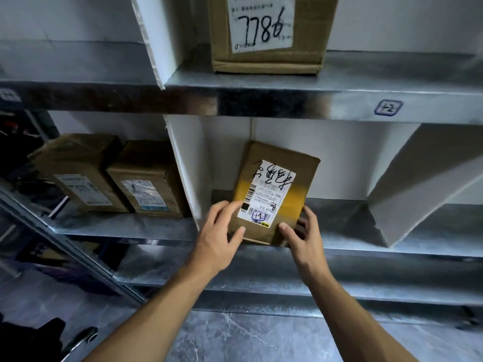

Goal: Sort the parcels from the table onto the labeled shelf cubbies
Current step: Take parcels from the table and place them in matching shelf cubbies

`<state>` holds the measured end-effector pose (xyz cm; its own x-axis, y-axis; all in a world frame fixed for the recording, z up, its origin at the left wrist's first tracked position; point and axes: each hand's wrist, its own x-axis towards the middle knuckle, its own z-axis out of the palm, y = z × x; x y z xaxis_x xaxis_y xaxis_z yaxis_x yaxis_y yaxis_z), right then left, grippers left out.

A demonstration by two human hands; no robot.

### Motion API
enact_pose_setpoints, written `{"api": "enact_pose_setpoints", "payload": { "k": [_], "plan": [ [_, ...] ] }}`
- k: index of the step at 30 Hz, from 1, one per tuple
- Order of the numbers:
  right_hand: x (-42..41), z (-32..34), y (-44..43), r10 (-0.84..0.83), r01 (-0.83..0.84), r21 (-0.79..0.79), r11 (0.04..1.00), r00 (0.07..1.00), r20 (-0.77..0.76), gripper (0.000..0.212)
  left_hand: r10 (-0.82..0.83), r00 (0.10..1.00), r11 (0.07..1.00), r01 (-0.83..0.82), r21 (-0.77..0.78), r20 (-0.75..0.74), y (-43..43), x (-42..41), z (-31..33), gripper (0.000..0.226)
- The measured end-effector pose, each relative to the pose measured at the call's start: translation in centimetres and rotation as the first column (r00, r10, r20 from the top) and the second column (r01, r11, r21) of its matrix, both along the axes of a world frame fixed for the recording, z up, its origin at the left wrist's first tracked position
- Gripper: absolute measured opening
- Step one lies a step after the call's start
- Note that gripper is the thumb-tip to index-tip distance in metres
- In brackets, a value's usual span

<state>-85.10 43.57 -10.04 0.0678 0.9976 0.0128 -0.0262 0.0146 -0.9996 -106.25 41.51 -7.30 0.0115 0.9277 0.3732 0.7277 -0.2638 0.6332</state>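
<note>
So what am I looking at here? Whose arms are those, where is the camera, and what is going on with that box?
There is no machine here. A camera worn on a person's head looks forward and down, so the two bare arms are that person's own. The left hand and right hand grip the near end of a flat brown cardboard parcel with a white shipping label, one hand at each corner. The parcel leans tilted into a cubby of a grey metal shelf. Two brown boxes sit in the cubby to the left, behind a white divider panel. A bigger brown carton marked with handwritten digits stands on the shelf above.
</note>
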Motion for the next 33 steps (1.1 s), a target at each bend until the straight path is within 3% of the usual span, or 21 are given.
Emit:
{"api": "enact_pose_setpoints", "payload": {
  "k": [6,16,23,33],
  "plan": [
    [3.0,2.5,-4.9,0.017,-0.014,0.042,0.999,0.997,-0.075,0.081,-0.028,1.0,0.994,0.028,0.102,-0.005,-4.2,2.9,1.1,0.061],
    [11.0,6.2,-12.5,-0.04,0.057,0.245,0.968,0.996,-0.074,0.065,-0.113,0.994,0.938,0.108,0.328,-0.002,-10.9,10.1,7.0,0.045],
    [14.3,13.2,-13.1,-0.063,0.098,0.425,0.9,0.993,-0.095,0.059,-0.079,0.997,0.863,0.07,0.5,-0.003,-11.4,11.9,13.9,0.045],
    [15.4,26.9,-7.0,-0.095,0.183,0.606,0.774,0.98,-0.175,0.054,0.06,0.94,0.895,0.098,0.435,-0.337,-8.6,12.2,22.8,0.052]
  ]
}}
